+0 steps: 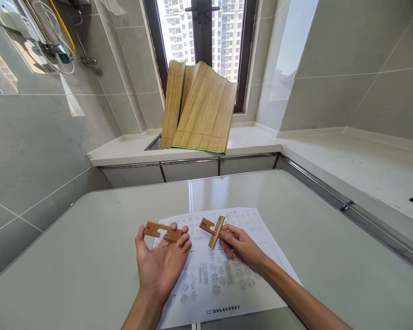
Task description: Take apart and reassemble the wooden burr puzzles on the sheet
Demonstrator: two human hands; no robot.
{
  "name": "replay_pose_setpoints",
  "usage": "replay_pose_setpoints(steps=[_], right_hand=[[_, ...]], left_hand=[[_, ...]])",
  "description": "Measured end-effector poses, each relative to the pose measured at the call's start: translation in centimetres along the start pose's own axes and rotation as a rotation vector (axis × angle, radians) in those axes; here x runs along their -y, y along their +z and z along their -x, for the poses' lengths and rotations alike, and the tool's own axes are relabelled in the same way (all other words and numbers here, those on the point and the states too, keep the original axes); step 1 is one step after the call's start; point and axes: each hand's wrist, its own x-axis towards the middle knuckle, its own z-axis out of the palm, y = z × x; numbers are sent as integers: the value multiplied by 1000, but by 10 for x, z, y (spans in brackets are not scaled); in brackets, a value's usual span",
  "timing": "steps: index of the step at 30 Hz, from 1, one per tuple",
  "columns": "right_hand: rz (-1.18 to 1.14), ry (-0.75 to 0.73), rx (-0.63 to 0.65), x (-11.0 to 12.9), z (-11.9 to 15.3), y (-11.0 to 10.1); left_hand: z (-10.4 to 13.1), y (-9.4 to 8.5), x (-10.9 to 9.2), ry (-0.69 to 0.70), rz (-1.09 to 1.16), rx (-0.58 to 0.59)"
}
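At the near side, a printed sheet (189, 302) is spread on the pale table (89, 256), and both hands are held above it. The left hand (163, 266) is turned palm up, with thumb and fingers closed on a notched block (153, 228). Such a grip seems good if the cut-out is kept free of the fingertips, so that its shape can be read well.

Slightly farther and to the right, a wooden cross (217, 231), made of a notched part and a bar, is pinched by the right hand (240, 243) at the bar's right side. The pinch should be kept firm but not hard, because the crossed parts may slip or twist. How deeply they are fitted cannot be told surely, as the joint is small in this view. The block and the cross are held apart, and they are best turned slowly, above the sheet.

At the far side, a straw mat (206, 110) is leaned before the window (203, 41), well apart from the work.
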Motion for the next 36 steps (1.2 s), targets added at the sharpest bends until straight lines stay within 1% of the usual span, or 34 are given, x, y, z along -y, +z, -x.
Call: replay_pose_setpoints(steps=[2,5,7,9,11,14,16,18,21,24,28,30,34,36], right_hand=[[5,-1,-4,-1,-1,0],[28,-4,-7,-2,-2,-1],[47,-11,-16,-3,-2,-1],[68,-25,-38,-4,-1,0],[93,-44,-72,-5,0,2],[129,-67,-115,-6,1,6],[167,-80,-134,-7,1,8],[257,-108,-152,-7,1,10],[460,-184,-192,-8,3,12],[598,-245,-220,-9,4,14],[680,-301,-241,-10,6,15],[708,-321,-250,-10,6,15],[766,-370,-252,-11,6,15],[795,-390,-263,-12,7,15]], left_hand=[[-2,4,1,1,-99,11],[-7,7,8,54,-436,23],[-10,6,13,128,-681,-31],[-13,3,17,183,-832,-94],[-16,-1,16,168,-862,-106],[-19,-7,10,109,-861,-90],[-20,-10,8,118,-903,-97],[-21,-11,8,132,-974,-94],[-21,-9,17,132,-1052,-24],[-23,-7,28,106,-1075,43],[-24,-8,40,51,-1083,60],[-25,-9,45,35,-1058,96],[-27,-7,53,65,-1043,192],[-28,-5,56,79,-1062,219]])
